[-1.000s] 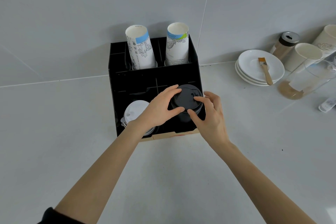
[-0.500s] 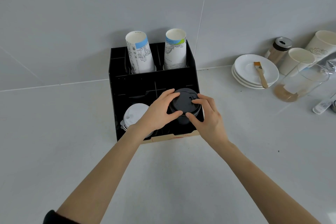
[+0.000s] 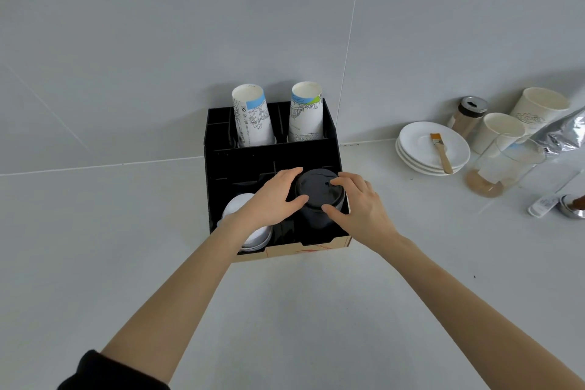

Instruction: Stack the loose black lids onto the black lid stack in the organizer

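Observation:
The black organizer (image 3: 221,165) stands against the wall on the white counter. In its front right compartment sits the black lid stack (image 3: 316,190), round tops up. My left hand (image 3: 273,199) grips the stack's left side, thumb in front and fingers behind. From the right, my right hand (image 3: 357,203) grips it with fingertips on the top lid and thumb at the front. A white lid stack (image 3: 237,203) fills the front left compartment, partly hidden by my left wrist.
Two printed paper cup stacks (image 3: 253,117) (image 3: 305,114) stand inverted in the organizer's back row. To the right are stacked white saucers (image 3: 421,142) with a brush (image 3: 441,152), a shaker jar (image 3: 467,115), paper cups (image 3: 501,131), a glass pitcher (image 3: 503,165) and a foil bag (image 3: 566,133).
Both hands stay on the black lid stack and have barely moved on it. The head camera has tilted, so the whole scene sits slightly lower and farther right in the frame.

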The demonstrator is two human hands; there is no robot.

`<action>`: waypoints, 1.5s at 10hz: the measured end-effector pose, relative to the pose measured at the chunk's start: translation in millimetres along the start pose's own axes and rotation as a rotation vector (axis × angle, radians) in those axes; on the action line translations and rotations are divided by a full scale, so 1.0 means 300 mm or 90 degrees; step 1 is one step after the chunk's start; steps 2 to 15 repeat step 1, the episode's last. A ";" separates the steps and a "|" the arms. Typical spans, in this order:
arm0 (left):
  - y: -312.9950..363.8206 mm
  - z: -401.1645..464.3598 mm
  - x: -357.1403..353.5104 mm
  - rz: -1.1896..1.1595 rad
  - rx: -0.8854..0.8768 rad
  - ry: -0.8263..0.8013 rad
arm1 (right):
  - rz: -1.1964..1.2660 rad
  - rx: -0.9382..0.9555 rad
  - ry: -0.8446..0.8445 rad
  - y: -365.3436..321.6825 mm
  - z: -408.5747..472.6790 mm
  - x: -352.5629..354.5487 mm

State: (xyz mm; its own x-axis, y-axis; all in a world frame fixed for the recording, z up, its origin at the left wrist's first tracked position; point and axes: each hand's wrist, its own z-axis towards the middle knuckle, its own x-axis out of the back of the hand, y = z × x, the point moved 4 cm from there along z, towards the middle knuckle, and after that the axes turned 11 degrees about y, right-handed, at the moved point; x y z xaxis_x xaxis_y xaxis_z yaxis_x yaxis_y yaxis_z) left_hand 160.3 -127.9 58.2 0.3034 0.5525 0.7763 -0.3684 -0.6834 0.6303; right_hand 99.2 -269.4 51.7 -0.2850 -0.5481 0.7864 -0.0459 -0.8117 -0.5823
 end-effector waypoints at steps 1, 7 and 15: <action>0.015 -0.010 0.049 0.028 0.010 0.037 | -0.060 0.032 -0.021 -0.024 0.012 0.018; 0.015 -0.010 0.049 0.028 0.010 0.037 | -0.060 0.032 -0.021 -0.024 0.012 0.018; 0.015 -0.010 0.049 0.028 0.010 0.037 | -0.060 0.032 -0.021 -0.024 0.012 0.018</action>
